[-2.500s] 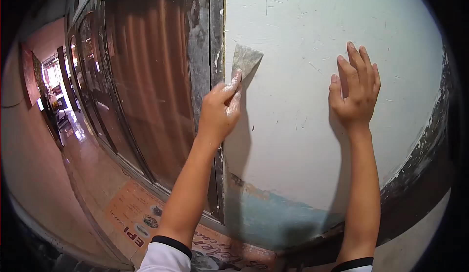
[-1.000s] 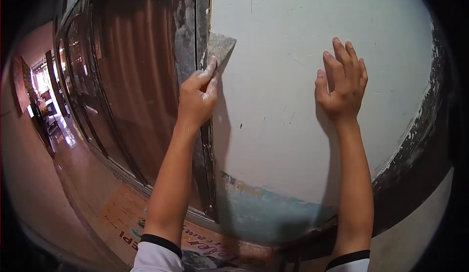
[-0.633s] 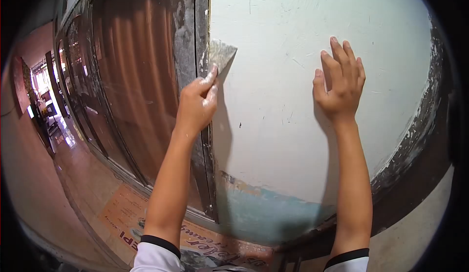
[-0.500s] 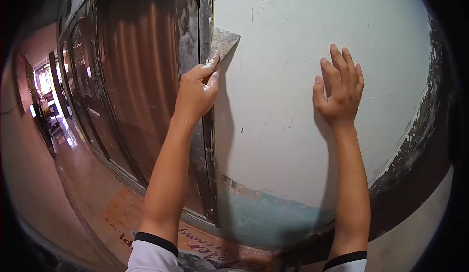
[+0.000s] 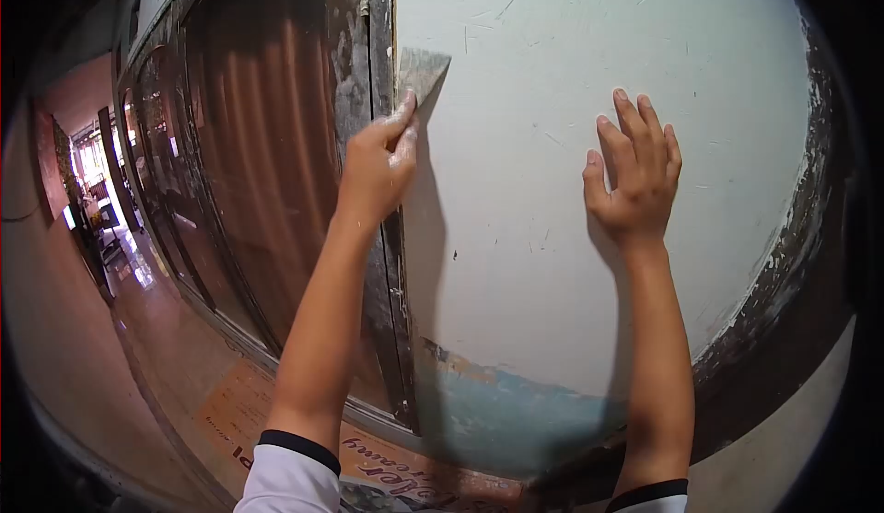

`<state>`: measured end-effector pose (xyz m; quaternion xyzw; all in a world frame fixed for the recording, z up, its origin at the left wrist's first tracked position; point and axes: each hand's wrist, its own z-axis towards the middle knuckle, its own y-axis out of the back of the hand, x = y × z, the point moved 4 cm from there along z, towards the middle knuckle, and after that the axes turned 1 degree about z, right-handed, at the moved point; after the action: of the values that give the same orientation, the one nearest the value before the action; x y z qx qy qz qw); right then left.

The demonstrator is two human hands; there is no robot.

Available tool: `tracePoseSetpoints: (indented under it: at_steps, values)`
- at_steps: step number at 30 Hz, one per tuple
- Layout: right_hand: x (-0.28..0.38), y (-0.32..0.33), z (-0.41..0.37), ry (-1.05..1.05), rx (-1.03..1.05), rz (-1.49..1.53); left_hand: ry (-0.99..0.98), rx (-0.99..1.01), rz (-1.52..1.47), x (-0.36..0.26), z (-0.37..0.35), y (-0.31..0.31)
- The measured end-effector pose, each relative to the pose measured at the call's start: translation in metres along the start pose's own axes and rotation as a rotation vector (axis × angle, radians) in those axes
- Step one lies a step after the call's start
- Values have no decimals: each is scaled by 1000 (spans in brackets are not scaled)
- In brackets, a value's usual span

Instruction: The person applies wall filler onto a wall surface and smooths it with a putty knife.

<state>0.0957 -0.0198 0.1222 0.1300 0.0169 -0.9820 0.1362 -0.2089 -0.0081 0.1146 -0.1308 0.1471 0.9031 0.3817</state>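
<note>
My left hand (image 5: pixel 379 158) is closed round a flat scraper (image 5: pixel 424 69) with a triangular, dusty blade. White powder or paste coats the thumb and fingers. The blade lies at the left edge of a pale wall panel (image 5: pixel 516 200), beside the dark wooden frame (image 5: pixel 380 80). My right hand (image 5: pixel 635 172) rests with fingers spread on the panel's right half, holding nothing. Fine scratches and small dark marks show on the panel surface.
A dark framed door or window with a brown curtain (image 5: pixel 267 126) stands on the left. Below the panel is a blue-green strip (image 5: pixel 525 412). Printed cardboard (image 5: pixel 387 472) lies on the floor. A passage recedes at far left.
The view has shifted slightly. My left hand and the scraper stay near the panel's left edge, with the blade turned a little. My right hand appears slightly further left, still spread on the panel.
</note>
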Motion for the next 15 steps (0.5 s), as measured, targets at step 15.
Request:
tracePoseSetpoints:
  at_steps: [15]
  values:
    - [-1,1,-1,7,12,8,57,4,-1,-7,-3,-6]
